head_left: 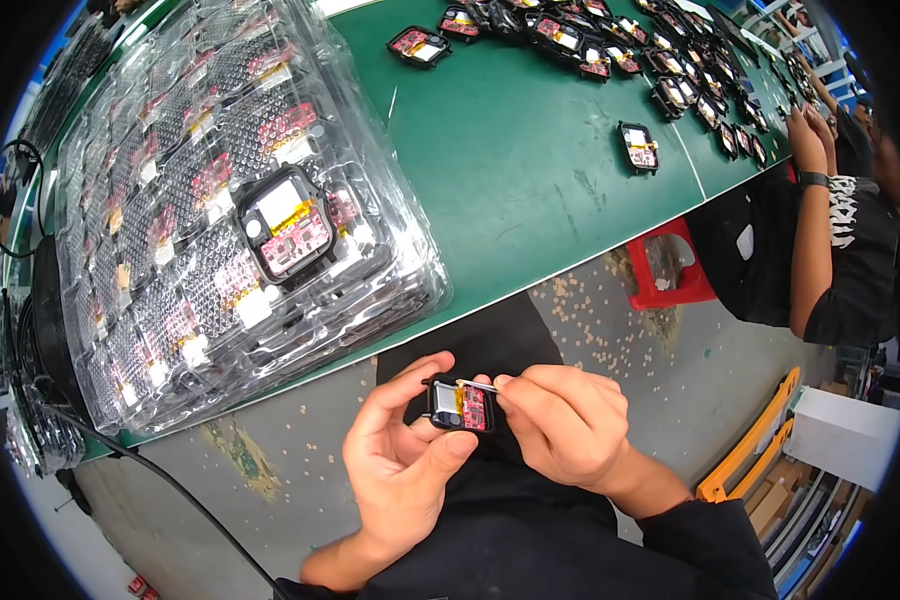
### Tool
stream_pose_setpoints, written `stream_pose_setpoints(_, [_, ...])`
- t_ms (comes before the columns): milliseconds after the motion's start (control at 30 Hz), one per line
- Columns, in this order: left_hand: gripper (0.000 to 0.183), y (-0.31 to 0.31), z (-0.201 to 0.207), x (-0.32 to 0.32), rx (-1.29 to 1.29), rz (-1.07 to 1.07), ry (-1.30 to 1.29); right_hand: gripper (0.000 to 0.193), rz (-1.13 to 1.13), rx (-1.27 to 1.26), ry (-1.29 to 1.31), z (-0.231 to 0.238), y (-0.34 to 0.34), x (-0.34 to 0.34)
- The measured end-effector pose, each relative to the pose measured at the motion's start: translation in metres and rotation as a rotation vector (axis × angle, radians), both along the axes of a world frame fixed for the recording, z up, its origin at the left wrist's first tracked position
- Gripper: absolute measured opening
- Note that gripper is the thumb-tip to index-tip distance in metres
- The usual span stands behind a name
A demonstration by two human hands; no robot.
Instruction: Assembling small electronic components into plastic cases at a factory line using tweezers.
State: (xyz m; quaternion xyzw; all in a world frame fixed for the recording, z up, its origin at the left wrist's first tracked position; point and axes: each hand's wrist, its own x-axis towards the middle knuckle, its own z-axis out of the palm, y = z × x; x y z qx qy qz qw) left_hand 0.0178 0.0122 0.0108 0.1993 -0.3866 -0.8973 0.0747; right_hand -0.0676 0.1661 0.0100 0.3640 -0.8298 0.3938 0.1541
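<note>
My left hand [400, 455] grips a small black smartwatch case [460, 404] by its edges, between thumb and fingers. Inside the case show a red circuit board, a silver battery and yellow tape. In my right hand [570, 420] a thin, pale, stick-like tool [478, 385] is pinched, its tip at the upper edge of the case; its exact kind is hidden by the fingers. Another open watch case [288, 227], with red board and white battery, lies on a stack of clear plastic trays [370, 250] at the left of the table.
Many open watch cases [560, 35] are heaped across the far side of the green table [490, 170]. A single case [638, 148] lies apart, nearer the edge. At the right sits another person [820, 240], beside a red stool [660, 265]. A black cable [185, 490] hangs at lower left.
</note>
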Motion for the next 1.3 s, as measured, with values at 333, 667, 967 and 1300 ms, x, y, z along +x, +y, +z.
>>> stream_pose_setpoints(333, [0.055,-0.001,0.000,0.000,-0.123,-0.015,0.086,0.025,0.008,0.054,0.011,0.004,-0.002,0.001])
stream_pose_setpoints(667, [0.071,-0.028,0.027,0.009,-0.499,0.004,0.476,0.023,-0.030,0.002,-0.024,0.027,0.018,-0.026])
stream_pose_setpoints(967, [0.051,-0.093,0.078,-0.038,-1.676,0.458,0.282,0.027,-0.565,0.087,-0.015,0.030,0.024,-0.103])
stream_pose_setpoints(1300, [0.017,-0.100,0.096,-0.052,-1.858,0.161,0.038,0.032,-0.572,0.290,0.011,0.023,0.032,-0.118])
